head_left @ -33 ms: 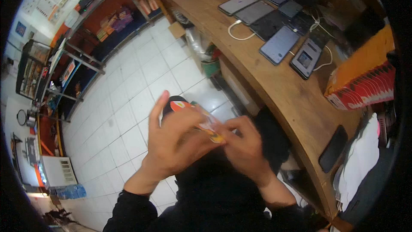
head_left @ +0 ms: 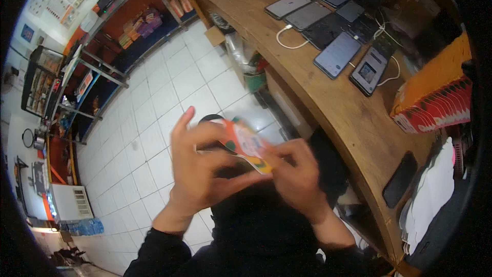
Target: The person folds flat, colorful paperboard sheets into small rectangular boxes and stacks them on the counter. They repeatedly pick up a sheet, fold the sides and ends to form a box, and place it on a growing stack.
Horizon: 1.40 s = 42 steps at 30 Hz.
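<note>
Above my lap, a small colourful printed card (head_left: 246,141), orange, white, yellow and green, is held tilted between my hands and slightly blurred. My right hand (head_left: 300,177) pinches its lower right end between thumb and fingers. From the other side, my left hand (head_left: 197,169) has curled fingers at the card's left edge and a thumb reaching along its lower edge. One left finger sticks up, away from the card. A dark round shape (head_left: 211,118) shows just behind the card; what it is I cannot make out.
A wooden counter (head_left: 328,115) curves along my right, with several phones (head_left: 336,55) and white cables on it. Nearer lie a dark phone (head_left: 400,179), a row of red and orange packets (head_left: 435,100) and white papers (head_left: 430,195). Shelves (head_left: 102,61) line the left beyond the tiled floor (head_left: 148,128).
The card has turned, so more of its printed face shows. My left fingers have shifted a little left and uncover more of it. My right hand keeps its pinch.
</note>
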Tool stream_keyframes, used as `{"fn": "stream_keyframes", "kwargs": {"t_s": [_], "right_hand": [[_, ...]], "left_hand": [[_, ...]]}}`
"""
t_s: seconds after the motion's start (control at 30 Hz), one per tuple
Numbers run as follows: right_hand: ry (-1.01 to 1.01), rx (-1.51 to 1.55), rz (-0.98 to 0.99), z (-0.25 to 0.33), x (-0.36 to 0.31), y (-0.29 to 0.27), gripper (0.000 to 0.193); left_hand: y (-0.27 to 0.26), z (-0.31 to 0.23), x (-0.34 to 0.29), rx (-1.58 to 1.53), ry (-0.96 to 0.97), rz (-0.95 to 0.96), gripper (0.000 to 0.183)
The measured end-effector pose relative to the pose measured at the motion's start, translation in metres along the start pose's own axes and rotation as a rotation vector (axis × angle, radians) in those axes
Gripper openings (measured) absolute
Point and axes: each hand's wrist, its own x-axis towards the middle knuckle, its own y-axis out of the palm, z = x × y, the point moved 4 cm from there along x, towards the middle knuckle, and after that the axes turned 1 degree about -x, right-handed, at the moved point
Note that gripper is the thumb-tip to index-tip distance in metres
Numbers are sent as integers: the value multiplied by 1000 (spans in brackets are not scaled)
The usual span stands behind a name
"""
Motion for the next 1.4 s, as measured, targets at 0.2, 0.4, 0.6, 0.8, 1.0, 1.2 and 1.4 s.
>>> {"fn": "stream_keyframes", "kwargs": {"t_s": [0.2, 0.4, 0.6, 0.8, 1.0, 1.2, 1.4], "right_hand": [[-290, -45, 26, 11, -6, -13, 41], [-178, -77, -107, -12, -11, 3, 40], [260, 375, -279, -41, -24, 12, 19], [228, 149, -256, -30, -23, 10, 33], [-80, 8, 25, -24, -11, -1, 37], [-136, 70, 60, -27, -3, -12, 42], [-38, 238, -26, -33, -3, -22, 33]], "left_hand": [[10, 40, -22, -971, -631, 175, 81], [57, 67, -62, -1262, -982, -106, 99], [67, 65, -74, -1394, -832, 349, 61], [83, 45, -71, -1108, -1096, 292, 41], [75, 34, -69, -1039, -1124, 339, 39], [72, 35, -71, -1167, -1270, 415, 41], [79, 25, -65, -1521, -1303, 363, 41]]}}
